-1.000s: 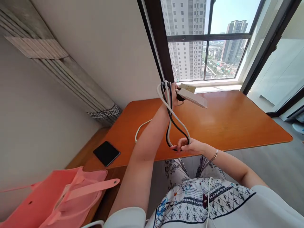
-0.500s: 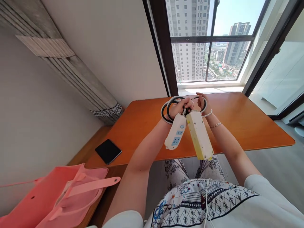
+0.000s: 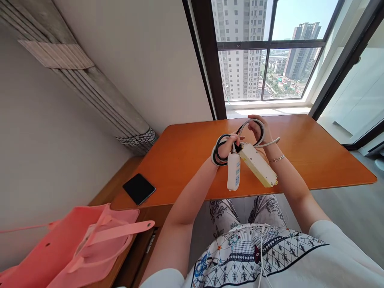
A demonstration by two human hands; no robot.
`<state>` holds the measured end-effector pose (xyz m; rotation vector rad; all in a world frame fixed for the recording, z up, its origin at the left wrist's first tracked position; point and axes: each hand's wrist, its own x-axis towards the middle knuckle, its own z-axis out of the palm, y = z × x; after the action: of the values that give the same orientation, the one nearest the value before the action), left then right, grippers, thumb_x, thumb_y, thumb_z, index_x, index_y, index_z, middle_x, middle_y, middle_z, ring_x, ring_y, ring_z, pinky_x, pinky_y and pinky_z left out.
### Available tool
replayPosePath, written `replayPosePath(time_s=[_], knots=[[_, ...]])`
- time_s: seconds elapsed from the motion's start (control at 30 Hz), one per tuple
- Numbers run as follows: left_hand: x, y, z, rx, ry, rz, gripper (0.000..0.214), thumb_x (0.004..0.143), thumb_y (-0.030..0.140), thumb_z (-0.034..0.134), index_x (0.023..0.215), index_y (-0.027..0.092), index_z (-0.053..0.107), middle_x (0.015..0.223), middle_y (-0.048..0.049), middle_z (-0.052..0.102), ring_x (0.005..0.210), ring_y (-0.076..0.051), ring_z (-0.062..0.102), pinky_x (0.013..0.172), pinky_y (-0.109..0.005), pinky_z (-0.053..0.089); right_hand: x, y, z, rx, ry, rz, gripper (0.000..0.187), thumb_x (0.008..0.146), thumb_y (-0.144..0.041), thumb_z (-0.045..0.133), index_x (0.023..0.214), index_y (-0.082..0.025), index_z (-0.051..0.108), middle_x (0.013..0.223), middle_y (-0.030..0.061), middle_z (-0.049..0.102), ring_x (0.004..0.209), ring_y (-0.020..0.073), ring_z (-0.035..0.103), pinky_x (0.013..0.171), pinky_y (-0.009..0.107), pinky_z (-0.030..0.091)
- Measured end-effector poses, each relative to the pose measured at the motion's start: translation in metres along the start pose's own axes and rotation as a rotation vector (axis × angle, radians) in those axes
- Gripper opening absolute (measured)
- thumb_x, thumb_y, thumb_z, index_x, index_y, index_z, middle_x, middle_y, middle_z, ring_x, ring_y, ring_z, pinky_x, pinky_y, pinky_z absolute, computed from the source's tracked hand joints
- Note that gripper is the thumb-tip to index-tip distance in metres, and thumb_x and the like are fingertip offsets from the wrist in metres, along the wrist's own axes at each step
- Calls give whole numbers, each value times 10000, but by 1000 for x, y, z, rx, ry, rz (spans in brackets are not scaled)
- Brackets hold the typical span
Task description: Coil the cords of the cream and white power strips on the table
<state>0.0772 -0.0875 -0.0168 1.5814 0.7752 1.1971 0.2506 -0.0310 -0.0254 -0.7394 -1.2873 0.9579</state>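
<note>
My left hand (image 3: 228, 149) is closed round the cords beside two power strips, and coils of black and white cable (image 3: 216, 157) hang over its wrist. Below its fingers dangles a small white power strip (image 3: 233, 172) with blue sockets, turned nearly edge-on. A larger, yellowed power strip (image 3: 258, 165) slants down to the right, its screwed back facing up. My right hand (image 3: 258, 127) has curled fingers inside a loop of the black and white cables (image 3: 262, 134); its grip is partly hidden. Both strips hang above the near part of the table.
The orange-brown table (image 3: 186, 160) reaches toward the window (image 3: 270, 46). A black tablet-like device (image 3: 139, 189) lies at its left corner. On the lower left is a pink bag (image 3: 90, 240) with a strap, and a gathered curtain (image 3: 102, 96) hangs along the wall.
The small strip has swung right and turned edge-on. The larger strip has tilted, its lower end moving right and up. The right hand's cable loop has been drawn wider, upward and right.
</note>
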Motion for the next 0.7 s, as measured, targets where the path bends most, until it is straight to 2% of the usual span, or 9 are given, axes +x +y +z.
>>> replayPosePath(time_s=[0.1,0.2,0.3,0.37,0.43,0.5,0.57,0.63,0.7], knots=[[-2,3,-4,43,51,52,470,827,522,557,491,223,420,708,-59,610,862,-231,653,803,-332,512,-17,8,-4,18,-87,44,542,744,-562,760,1193,-278,657,903,14,699,834,157,633,720,276,522],[-5,7,-9,57,167,119,482,844,530,565,513,223,398,746,-55,629,824,-207,623,776,-317,507,-42,16,-19,-159,-424,288,441,733,-479,756,1100,-239,713,1000,41,741,834,175,652,690,289,540],[-6,7,-17,66,255,172,489,854,520,574,515,217,395,812,-55,666,819,-189,614,788,-301,503,-62,8,-49,-351,-723,462,256,669,-372,799,862,-205,774,851,37,762,744,205,649,635,321,540],[-6,5,-22,89,283,175,482,857,502,584,510,213,415,829,-53,678,810,-182,614,790,-292,501,-67,-11,-72,-521,-750,486,179,735,-376,767,710,-199,754,728,39,741,684,198,645,667,335,539],[-7,1,-23,121,278,165,450,854,473,614,519,212,464,829,-50,682,824,-183,627,796,-285,503,-68,-36,-89,-720,-660,452,307,838,-452,683,680,-194,739,723,63,740,686,198,660,715,358,540],[-7,-2,-19,151,230,158,394,845,446,650,548,212,537,849,-53,696,855,-191,647,804,-285,510,-65,-59,-95,-687,-439,261,323,849,-503,687,934,-201,760,949,93,764,870,233,691,827,402,549],[-7,-2,-11,167,159,153,361,840,445,670,577,212,587,908,-67,718,898,-206,664,818,-297,520,-60,-71,-92,-647,-311,80,523,760,-506,789,1198,-237,693,1261,117,688,1163,283,630,992,466,507],[-8,0,-2,161,86,152,382,840,478,668,580,210,592,991,-90,730,954,-228,671,850,-318,526,-54,-70,-84,-616,-353,71,625,704,-498,834,1253,-255,661,1347,116,635,1279,305,562,1073,503,456],[-10,5,5,156,22,158,421,851,529,640,581,210,582,1101,-111,723,1025,-251,666,905,-346,526,-49,-60,-78,-522,-478,200,458,764,-533,766,1089,-214,711,1191,118,698,1164,293,625,1041,505,474]])
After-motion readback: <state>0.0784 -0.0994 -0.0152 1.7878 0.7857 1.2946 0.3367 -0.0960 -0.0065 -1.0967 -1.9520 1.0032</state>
